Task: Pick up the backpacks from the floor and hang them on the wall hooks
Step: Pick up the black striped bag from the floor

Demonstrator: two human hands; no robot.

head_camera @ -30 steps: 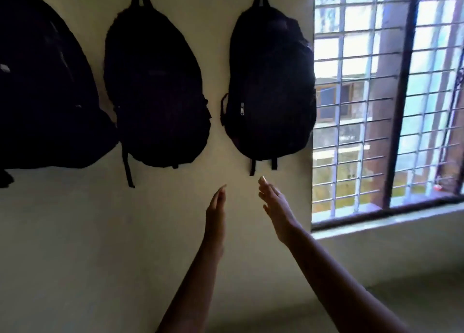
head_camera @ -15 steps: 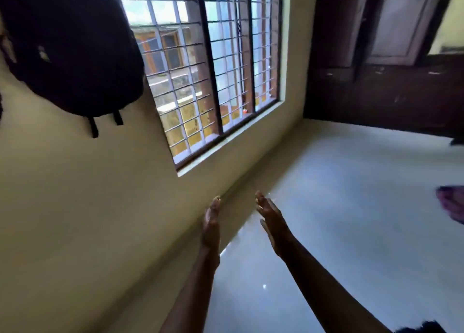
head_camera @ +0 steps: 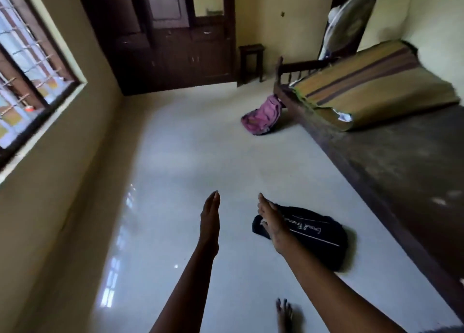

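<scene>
Two backpacks lie on the floor, and both our hands are empty.
We judge the task is not finished: a dark backpack (head_camera: 313, 237) lies flat and limp on the floor (head_camera: 200, 157) near the bed (head_camera: 376, 169), with white handwriting across it, and a pink backpack (head_camera: 261, 118) slumps further away against the corner of the bed frame. Both are left to pick up. The wall hooks are not in view, so we cannot tell how many bags already hang. Our left hand (head_camera: 209, 219) and right hand (head_camera: 272, 222) reach forward with straight fingers and grip nothing. The right one is in front of the dark backpack's end, and we cannot tell if it touches it.
</scene>
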